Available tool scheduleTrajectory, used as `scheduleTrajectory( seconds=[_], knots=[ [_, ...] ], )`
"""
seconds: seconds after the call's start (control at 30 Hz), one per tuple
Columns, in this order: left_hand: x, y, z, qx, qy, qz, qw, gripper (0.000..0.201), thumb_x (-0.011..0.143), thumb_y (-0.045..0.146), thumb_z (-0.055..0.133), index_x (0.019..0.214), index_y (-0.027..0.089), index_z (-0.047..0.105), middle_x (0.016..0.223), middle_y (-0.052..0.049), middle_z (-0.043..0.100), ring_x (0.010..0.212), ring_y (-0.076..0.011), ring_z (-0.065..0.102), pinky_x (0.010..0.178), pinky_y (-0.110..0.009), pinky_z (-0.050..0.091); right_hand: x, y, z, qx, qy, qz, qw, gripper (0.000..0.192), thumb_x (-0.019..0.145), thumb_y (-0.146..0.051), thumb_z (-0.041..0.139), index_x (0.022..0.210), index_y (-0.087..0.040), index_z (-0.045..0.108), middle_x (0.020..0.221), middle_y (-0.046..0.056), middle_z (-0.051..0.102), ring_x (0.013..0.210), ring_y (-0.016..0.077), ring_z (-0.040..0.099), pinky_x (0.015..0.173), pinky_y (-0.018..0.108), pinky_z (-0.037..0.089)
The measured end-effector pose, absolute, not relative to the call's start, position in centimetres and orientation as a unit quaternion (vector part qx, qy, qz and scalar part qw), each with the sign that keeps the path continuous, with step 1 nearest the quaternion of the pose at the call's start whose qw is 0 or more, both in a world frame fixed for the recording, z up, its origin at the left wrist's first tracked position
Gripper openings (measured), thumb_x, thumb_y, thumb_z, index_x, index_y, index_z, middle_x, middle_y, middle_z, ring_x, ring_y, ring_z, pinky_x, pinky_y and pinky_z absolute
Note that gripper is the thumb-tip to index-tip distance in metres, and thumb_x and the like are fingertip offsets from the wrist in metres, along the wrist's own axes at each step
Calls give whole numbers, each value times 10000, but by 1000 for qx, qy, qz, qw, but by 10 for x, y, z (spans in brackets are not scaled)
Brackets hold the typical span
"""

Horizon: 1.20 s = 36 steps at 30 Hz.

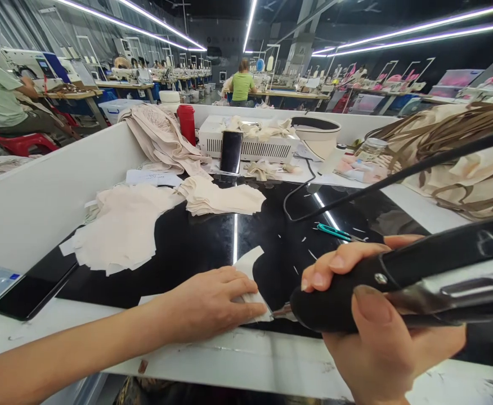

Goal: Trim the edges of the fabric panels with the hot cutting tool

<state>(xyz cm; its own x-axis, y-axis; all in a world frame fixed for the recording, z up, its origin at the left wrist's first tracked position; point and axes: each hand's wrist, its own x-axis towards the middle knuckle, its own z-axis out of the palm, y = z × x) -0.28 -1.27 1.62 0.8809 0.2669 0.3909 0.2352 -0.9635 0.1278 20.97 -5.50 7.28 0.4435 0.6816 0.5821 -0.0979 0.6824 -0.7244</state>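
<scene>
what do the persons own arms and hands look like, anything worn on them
Both are bare. The left hand and its forearm show no sleeve, glove, watch or ring. The right hand is gloveless too, with short, unpainted nails; its wrist is out of frame.

The person's own body enters the frame as two bare arms with no sleeves showing. The left forearm [81, 349] comes in from the lower left corner, long and slender, bare to the edge of the frame. The left hand [213, 304], in the lower middle of the frame, wears no glove, ring or watch; its nails are short and unpainted. The right hand [373, 320], at the lower right, is likewise bare, without glove or jewellery. Its thumbnail and fingernails are trimmed, plain and unpolished, with rounded tips.
</scene>
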Motion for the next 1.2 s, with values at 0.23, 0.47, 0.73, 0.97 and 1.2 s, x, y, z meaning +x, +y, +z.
scheduleTrajectory(
  seconds=[0.23, 0.47, 0.73, 0.97, 1.2],
  knots=[
    [-2, -15, 15, 965, 142, 211, 65, 229, 1181, 172, 592, 1323, 213, 766, 1266, -106, 763, 1205, -217, 726, 1159, -322, 577, 208, -42, 75, -314, -443, 221, 810, 400, 857, -285, 927, 1195, -282, 713, 829, -50, 732, 559, 168, 673, 512, 344, 631],
    [-3, -16, 12, 960, 168, 214, 70, 243, 1185, 265, 631, 1359, 289, 800, 1336, -112, 729, 1214, -231, 709, 1212, -388, 566, 202, -31, 72, -294, -433, 242, 817, 448, 824, -272, 975, 1192, -261, 720, 827, -41, 767, 561, 163, 677, 516, 329, 617],
    [-4, -15, 14, 957, 164, 225, 82, 250, 1161, 239, 660, 1361, 283, 804, 1346, -129, 696, 1272, -240, 685, 1231, -384, 562, 199, -31, 72, -311, -439, 244, 807, 421, 848, -260, 950, 1186, -264, 698, 823, -49, 770, 557, 153, 688, 522, 314, 622],
    [-7, -16, 7, 955, 171, 227, 89, 275, 1180, 312, 633, 1396, 299, 803, 1436, -142, 651, 1217, -247, 704, 1226, -435, 582, 198, -25, 75, -309, -423, 233, 819, 431, 829, -253, 957, 1164, -248, 686, 802, -49, 766, 541, 150, 680, 508, 305, 617],
    [-6, -12, 5, 957, 171, 217, 93, 287, 1187, 324, 625, 1415, 286, 795, 1464, -148, 648, 1258, -264, 714, 1219, -444, 595, 195, -19, 69, -305, -443, 242, 808, 440, 866, -278, 953, 1199, -259, 665, 841, -54, 754, 580, 144, 700, 544, 306, 642]
  ],
)
